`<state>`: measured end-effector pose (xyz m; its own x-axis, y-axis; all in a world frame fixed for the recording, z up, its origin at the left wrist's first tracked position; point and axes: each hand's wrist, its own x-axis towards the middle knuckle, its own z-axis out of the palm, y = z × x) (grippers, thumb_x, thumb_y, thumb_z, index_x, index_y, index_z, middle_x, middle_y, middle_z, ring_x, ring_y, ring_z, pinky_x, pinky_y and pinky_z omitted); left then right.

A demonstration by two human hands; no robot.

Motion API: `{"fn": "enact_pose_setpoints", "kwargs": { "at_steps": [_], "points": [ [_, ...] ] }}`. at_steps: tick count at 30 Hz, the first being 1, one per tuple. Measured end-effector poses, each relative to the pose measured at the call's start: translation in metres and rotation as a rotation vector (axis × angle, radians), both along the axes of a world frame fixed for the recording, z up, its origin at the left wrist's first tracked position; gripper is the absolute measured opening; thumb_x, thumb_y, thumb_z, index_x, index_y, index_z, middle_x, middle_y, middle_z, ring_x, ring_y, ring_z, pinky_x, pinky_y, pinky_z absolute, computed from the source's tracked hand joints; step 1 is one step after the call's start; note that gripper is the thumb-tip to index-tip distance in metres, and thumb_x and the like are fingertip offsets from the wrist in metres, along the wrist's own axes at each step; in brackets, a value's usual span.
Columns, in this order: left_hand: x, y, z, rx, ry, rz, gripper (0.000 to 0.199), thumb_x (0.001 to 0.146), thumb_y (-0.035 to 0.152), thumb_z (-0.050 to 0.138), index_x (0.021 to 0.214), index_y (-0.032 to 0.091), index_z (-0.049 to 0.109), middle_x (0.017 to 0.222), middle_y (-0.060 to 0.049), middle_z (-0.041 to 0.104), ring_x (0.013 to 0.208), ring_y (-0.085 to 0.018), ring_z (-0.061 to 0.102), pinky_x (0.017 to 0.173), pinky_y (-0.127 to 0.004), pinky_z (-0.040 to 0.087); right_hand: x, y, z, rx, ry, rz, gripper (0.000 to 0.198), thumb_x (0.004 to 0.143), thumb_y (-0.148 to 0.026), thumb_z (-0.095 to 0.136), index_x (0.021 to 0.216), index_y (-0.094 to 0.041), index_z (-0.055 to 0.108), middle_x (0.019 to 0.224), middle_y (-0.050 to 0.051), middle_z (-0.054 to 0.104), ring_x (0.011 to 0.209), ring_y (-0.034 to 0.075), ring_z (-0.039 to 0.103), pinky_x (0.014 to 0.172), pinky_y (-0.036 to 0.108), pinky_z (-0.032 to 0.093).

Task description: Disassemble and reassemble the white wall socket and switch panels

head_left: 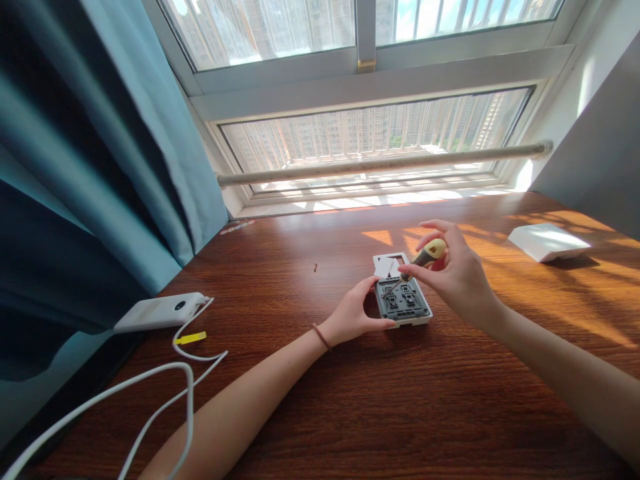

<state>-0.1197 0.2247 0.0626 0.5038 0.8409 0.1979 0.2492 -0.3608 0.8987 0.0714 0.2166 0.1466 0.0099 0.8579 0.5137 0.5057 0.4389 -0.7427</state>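
A wall switch [413, 311] with a white rim and a dark grey inner face lies on the wooden table. My left hand [356, 310] grips it from the left side, thumb at the near edge and fingers at the far left corner. In my right hand [457, 273] is a screwdriver [431, 253] with a yellow and grey handle, held tilted between thumb and fingers. Its thin shaft slants down to the left side of the grey face. A white frame [399, 256] and white flat pieces lie against the switch's far side.
A small screw [315, 268] lies left of the switch. At the right sits a white box-like piece [547, 241]. On the left are a white power bank [163, 311], a white cable [193, 400] and a yellow tag [191, 338]. A blue curtain [165, 153] and a window border the table.
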Motion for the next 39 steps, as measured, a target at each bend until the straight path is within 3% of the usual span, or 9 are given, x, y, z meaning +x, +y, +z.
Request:
{"fn": "enact_pose_setpoints", "kwargs": {
  "at_steps": [2,5,8,11,15,18,22,27,39],
  "points": [
    [0.000,0.000,0.000,-0.003,-0.007,-0.002,0.079,0.057,0.034,0.077,0.125,0.019,0.040,0.125,-0.011,0.050,0.115,-0.027,0.047,0.100,-0.041,0.036,0.001,0.004,-0.001,-0.061,0.074,0.084,0.065,0.065,-0.034,0.072,0.119,-0.018,0.040,0.084,0.003,0.061,0.067,0.016,0.058,0.058,0.029,0.047],
    [0.000,0.000,0.002,-0.002,-0.013,-0.019,0.076,0.059,0.032,0.076,0.124,0.019,0.041,0.125,-0.011,0.050,0.115,-0.026,0.047,0.100,-0.041,0.036,0.003,0.006,0.003,-0.135,0.144,0.326,0.057,0.073,-0.026,0.064,0.122,-0.018,0.035,0.088,0.005,0.064,0.074,0.017,0.060,0.064,0.032,0.049],
    [0.000,-0.001,0.003,0.002,-0.017,-0.032,0.075,0.060,0.031,0.076,0.125,0.019,0.041,0.125,-0.010,0.050,0.114,-0.025,0.048,0.100,-0.040,0.036,0.006,0.004,0.009,-0.095,0.236,0.481,0.044,0.076,-0.019,0.057,0.116,-0.021,0.037,0.090,0.003,0.062,0.080,0.017,0.060,0.071,0.033,0.048],
    [0.000,-0.001,0.002,0.005,-0.009,-0.011,0.078,0.058,0.033,0.077,0.126,0.019,0.039,0.126,-0.010,0.050,0.115,-0.026,0.047,0.100,-0.040,0.036,0.011,0.002,0.012,0.008,0.304,0.378,0.025,0.078,-0.018,0.051,0.102,-0.024,0.045,0.077,-0.002,0.055,0.070,0.014,0.057,0.062,0.029,0.046],
    [-0.001,0.000,-0.003,0.008,-0.003,0.005,0.078,0.058,0.034,0.077,0.125,0.019,0.041,0.125,-0.011,0.050,0.114,-0.026,0.047,0.100,-0.040,0.036,0.009,0.006,0.003,-0.077,-0.129,0.230,0.005,0.075,-0.019,0.055,0.076,-0.020,0.059,0.069,-0.001,0.054,0.061,0.013,0.052,0.057,0.026,0.040],
    [-0.002,0.001,-0.006,0.005,-0.003,0.018,0.079,0.056,0.034,0.078,0.124,0.019,0.042,0.124,-0.011,0.050,0.113,-0.026,0.047,0.100,-0.041,0.036,-0.002,0.013,-0.011,-0.172,-0.458,0.309,0.012,0.074,-0.020,0.055,0.072,-0.018,0.066,0.073,0.003,0.059,0.068,0.016,0.055,0.062,0.027,0.039],
    [-0.002,0.003,-0.006,0.012,-0.011,-0.008,0.078,0.057,0.034,0.077,0.124,0.020,0.042,0.123,-0.010,0.050,0.112,-0.026,0.048,0.099,-0.040,0.036,-0.017,0.018,-0.023,-0.225,-0.657,0.368,0.018,0.075,-0.021,0.051,0.075,-0.017,0.068,0.074,0.005,0.062,0.069,0.017,0.056,0.063,0.025,0.038],
    [-0.003,0.003,-0.004,0.016,0.001,-0.011,0.078,0.056,0.036,0.077,0.124,0.020,0.042,0.123,-0.011,0.050,0.113,-0.027,0.047,0.100,-0.042,0.035,-0.022,0.020,-0.025,-0.302,-0.767,0.357,0.018,0.075,-0.022,0.050,0.072,-0.017,0.068,0.071,0.005,0.063,0.067,0.016,0.057,0.059,0.024,0.035],
    [-0.005,0.003,-0.007,0.011,0.015,-0.006,0.082,0.055,0.037,0.078,0.126,0.021,0.041,0.126,-0.011,0.048,0.115,-0.030,0.046,0.100,-0.044,0.034,-0.022,0.024,-0.034,-0.330,-0.768,0.325,0.021,0.077,-0.025,0.049,0.072,-0.017,0.068,0.070,0.006,0.066,0.065,0.016,0.058,0.057,0.024,0.035]
  ]
}}
